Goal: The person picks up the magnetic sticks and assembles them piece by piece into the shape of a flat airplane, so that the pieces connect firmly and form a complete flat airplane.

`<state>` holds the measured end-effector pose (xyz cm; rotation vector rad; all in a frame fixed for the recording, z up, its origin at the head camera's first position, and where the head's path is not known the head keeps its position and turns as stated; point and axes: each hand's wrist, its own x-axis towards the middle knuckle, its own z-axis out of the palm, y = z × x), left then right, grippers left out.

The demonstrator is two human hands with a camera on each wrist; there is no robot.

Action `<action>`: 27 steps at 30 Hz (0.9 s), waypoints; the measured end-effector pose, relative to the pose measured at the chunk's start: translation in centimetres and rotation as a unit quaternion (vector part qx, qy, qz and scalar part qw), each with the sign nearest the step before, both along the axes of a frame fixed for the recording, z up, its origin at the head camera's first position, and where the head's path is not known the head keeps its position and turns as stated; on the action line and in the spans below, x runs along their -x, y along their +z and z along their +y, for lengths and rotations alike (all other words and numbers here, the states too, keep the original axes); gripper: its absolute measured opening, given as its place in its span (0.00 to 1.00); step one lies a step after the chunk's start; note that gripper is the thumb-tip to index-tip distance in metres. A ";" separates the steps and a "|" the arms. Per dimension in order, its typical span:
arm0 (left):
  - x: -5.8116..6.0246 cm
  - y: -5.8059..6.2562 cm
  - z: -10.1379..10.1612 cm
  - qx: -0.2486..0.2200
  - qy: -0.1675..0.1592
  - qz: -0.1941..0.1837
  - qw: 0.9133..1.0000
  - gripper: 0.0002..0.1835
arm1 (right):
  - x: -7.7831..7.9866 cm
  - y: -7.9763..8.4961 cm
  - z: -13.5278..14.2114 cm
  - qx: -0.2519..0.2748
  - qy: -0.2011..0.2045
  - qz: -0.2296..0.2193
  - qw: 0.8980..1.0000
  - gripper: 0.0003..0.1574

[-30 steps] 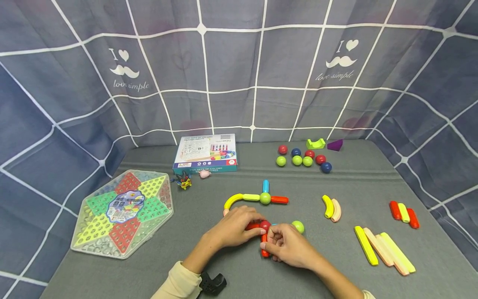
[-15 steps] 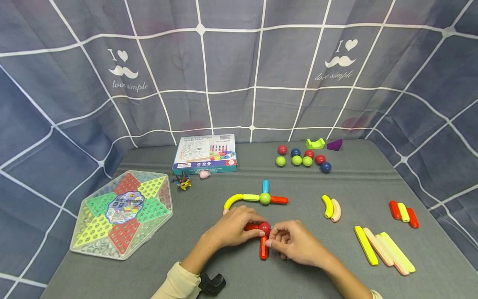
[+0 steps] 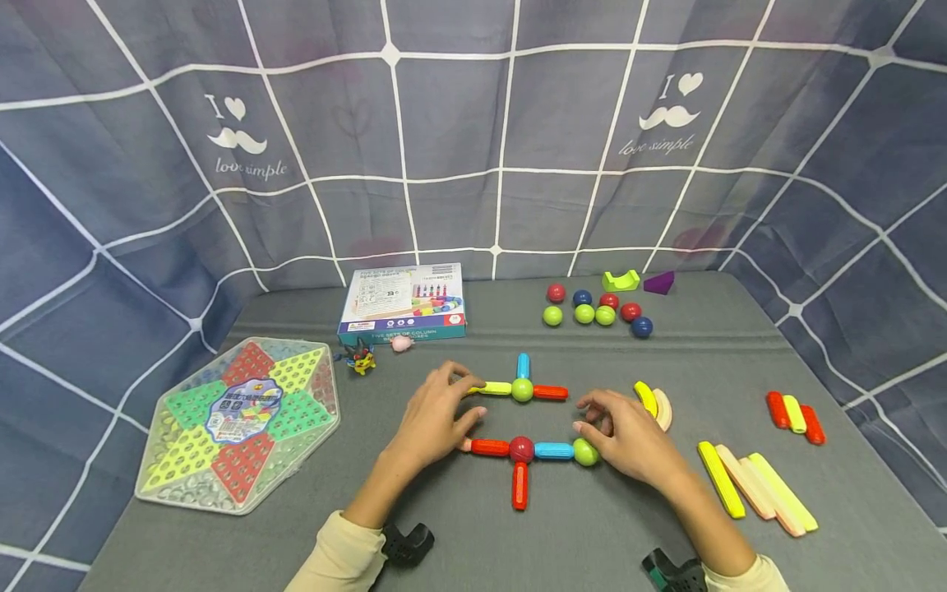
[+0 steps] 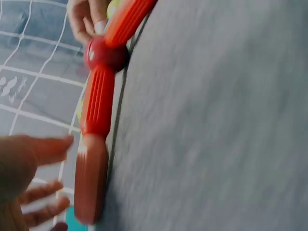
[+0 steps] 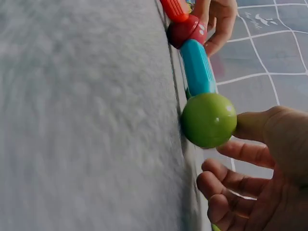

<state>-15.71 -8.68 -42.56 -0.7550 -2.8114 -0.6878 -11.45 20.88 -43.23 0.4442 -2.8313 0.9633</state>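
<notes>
A red ball (image 3: pixel 521 449) joins a red stick (image 3: pixel 490 447) on its left, another pointing toward the near edge, and a blue stick (image 3: pixel 553 450) on its right. That blue stick ends at a green ball (image 3: pixel 586 452). My right hand (image 3: pixel 632 436) hovers by this ball, fingers loosely bent; whether the thumb touches it I cannot tell. My left hand (image 3: pixel 429 419) has its fingers apart beside a pinkish stick (image 4: pixel 90 180) at the row's left end. It covers most of a yellow curved piece, which continues into a pale yellow stick (image 3: pixel 494 388) and green ball (image 3: pixel 522 390).
Far left lies a hexagonal board game case (image 3: pixel 240 423). Behind are a toy box (image 3: pixel 403 302), small figurines and several loose balls (image 3: pixel 584 314). Curved pieces (image 3: pixel 646 399), long sticks (image 3: pixel 721 479) and short red sticks (image 3: pixel 814 425) lie on the right.
My left hand has left the red ball and moved left and away from me. My right hand has moved right, off the red stick, to beside the green ball. The joined pieces are now uncovered.
</notes>
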 end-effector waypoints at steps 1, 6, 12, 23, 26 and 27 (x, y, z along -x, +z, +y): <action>0.1 0.1 -0.3 -0.003 0.027 -0.008 1.000 0.17 | 0.0 -0.1 -0.1 0.000 0.007 -0.001 1.000 0.18; 0.2 0.0 -1.2 -0.017 0.107 -0.054 0.993 0.14 | -0.1 -0.6 -0.5 -0.002 0.051 -0.004 0.999 0.20; 0.5 -0.4 -1.1 -0.041 0.120 -0.068 0.990 0.15 | 0.1 -0.8 -0.6 -0.024 0.053 -0.014 0.998 0.31; 0.6 -1.3 -0.7 -0.058 0.134 -0.041 0.988 0.13 | -0.5 0.6 1.1 0.015 0.086 -0.064 0.994 0.23; 0.7 -1.3 -0.8 -0.062 0.139 -0.040 0.987 0.13 | 0.0 0.3 0.8 0.017 0.073 -0.049 0.996 0.16; 0.8 -1.3 -0.8 -0.062 0.142 -0.039 0.987 0.13 | 0.2 0.1 0.7 0.019 0.066 -0.042 0.997 0.16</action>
